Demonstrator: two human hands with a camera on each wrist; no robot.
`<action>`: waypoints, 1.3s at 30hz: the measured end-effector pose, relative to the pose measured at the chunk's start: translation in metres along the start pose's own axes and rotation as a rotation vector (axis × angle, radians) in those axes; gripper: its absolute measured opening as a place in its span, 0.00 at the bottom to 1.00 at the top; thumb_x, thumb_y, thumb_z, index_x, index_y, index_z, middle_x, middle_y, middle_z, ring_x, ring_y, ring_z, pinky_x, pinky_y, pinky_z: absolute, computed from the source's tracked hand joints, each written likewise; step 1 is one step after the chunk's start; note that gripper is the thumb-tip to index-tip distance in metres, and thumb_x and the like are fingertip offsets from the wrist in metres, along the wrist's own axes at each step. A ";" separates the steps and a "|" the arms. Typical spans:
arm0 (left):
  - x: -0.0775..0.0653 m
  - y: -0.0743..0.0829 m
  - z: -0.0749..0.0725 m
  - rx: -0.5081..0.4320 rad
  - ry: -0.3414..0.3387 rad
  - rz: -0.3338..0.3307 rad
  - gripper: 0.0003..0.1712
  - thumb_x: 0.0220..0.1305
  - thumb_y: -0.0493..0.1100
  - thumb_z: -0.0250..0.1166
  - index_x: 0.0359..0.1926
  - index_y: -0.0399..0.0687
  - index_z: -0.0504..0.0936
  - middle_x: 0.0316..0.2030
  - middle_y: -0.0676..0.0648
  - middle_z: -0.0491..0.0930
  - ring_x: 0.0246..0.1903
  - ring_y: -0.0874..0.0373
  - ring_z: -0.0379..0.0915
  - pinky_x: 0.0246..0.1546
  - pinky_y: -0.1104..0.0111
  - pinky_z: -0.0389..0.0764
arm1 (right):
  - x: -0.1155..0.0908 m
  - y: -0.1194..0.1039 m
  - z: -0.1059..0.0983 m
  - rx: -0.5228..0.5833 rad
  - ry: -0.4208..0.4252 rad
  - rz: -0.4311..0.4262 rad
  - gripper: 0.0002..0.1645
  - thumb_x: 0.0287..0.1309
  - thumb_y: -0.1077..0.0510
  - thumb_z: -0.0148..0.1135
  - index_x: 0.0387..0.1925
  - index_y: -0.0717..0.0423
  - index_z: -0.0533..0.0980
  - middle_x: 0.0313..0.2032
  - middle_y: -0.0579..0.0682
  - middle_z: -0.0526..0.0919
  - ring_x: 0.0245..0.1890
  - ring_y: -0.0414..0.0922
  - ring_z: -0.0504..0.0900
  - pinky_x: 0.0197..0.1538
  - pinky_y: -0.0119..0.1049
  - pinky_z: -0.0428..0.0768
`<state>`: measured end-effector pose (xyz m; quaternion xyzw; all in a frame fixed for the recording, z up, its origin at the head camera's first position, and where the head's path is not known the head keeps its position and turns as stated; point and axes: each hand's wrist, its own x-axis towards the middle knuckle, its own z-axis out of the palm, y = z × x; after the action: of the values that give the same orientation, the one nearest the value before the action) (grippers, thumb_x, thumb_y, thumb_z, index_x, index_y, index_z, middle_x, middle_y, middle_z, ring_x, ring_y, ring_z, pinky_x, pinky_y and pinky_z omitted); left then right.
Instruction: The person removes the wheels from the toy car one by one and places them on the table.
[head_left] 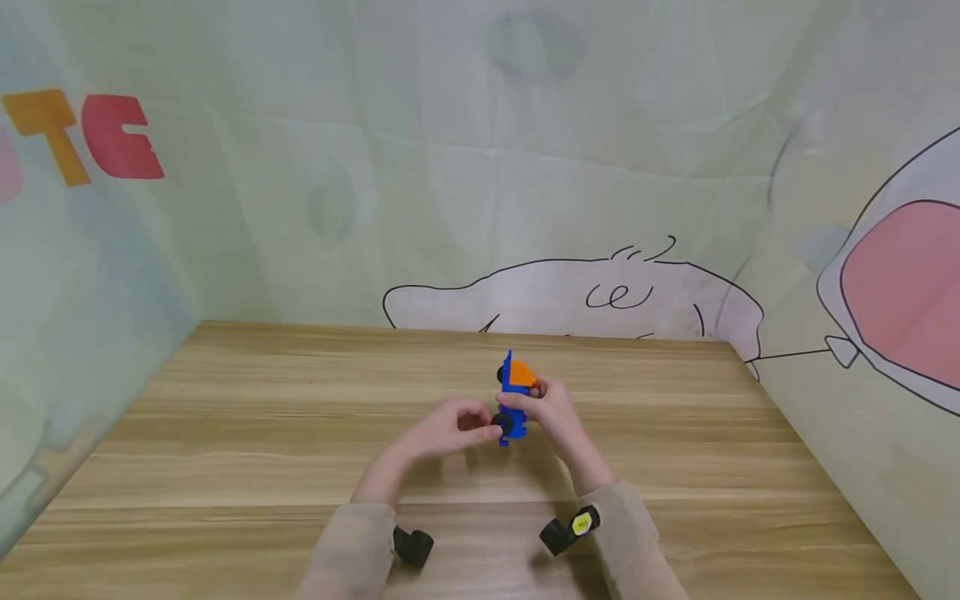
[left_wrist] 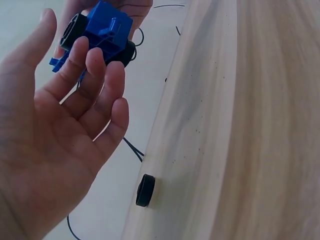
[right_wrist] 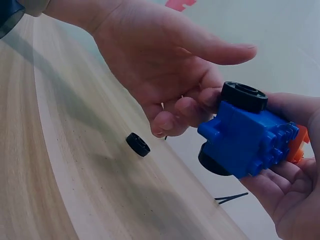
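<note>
My right hand (head_left: 553,414) grips a blue toy car (head_left: 514,408) with an orange part (head_left: 522,374) and black wheels, holding it tilted above the table. The left hand (head_left: 455,427) is beside the wheel (right_wrist: 244,96) at the car's near end. Its thumb stands away from the loosely curved fingers (left_wrist: 95,60), whose tips are right by that wheel in the left wrist view. Studs show on the blue body (right_wrist: 245,137) in the right wrist view. A loose black wheel (left_wrist: 145,190) is on the table, hidden in the head view.
The wooden table (head_left: 262,417) reaches back to a printed cloth wall (head_left: 420,192), with more cloth at the left and right. Black wrist cameras (head_left: 414,547) are strapped to both forearms and hang low over the table.
</note>
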<state>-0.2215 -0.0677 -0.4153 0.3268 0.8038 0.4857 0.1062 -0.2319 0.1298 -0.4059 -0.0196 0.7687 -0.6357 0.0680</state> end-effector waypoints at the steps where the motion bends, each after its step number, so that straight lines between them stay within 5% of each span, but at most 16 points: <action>1: 0.000 0.001 0.000 0.001 -0.004 0.000 0.23 0.68 0.58 0.60 0.34 0.41 0.80 0.26 0.53 0.75 0.28 0.62 0.68 0.32 0.73 0.68 | 0.000 0.000 0.000 0.006 -0.004 0.002 0.21 0.56 0.57 0.68 0.48 0.64 0.75 0.36 0.54 0.84 0.34 0.42 0.81 0.47 0.37 0.80; 9: 0.001 0.003 0.002 -0.013 -0.026 -0.002 0.27 0.68 0.61 0.58 0.27 0.41 0.78 0.20 0.57 0.70 0.23 0.66 0.64 0.27 0.74 0.65 | -0.001 0.000 0.005 0.013 -0.037 0.001 0.19 0.57 0.57 0.68 0.46 0.65 0.76 0.32 0.48 0.84 0.31 0.39 0.81 0.42 0.33 0.81; 24: -0.001 0.007 0.001 0.099 -0.080 -0.031 0.18 0.69 0.50 0.61 0.25 0.44 0.73 0.19 0.57 0.63 0.21 0.66 0.59 0.25 0.75 0.60 | -0.001 0.003 0.010 -0.088 -0.017 0.008 0.18 0.56 0.57 0.68 0.44 0.65 0.77 0.28 0.50 0.82 0.29 0.41 0.78 0.37 0.30 0.77; 39: 0.000 0.009 0.002 0.174 -0.040 -0.007 0.19 0.61 0.47 0.70 0.20 0.42 0.74 0.18 0.57 0.63 0.20 0.67 0.58 0.24 0.76 0.59 | -0.002 0.003 0.013 -0.093 -0.050 0.036 0.18 0.55 0.55 0.69 0.42 0.64 0.78 0.25 0.46 0.76 0.26 0.42 0.71 0.33 0.33 0.69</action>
<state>-0.2165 -0.0636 -0.4089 0.3415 0.8417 0.4072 0.0953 -0.2282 0.1175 -0.4107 -0.0248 0.7956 -0.5975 0.0975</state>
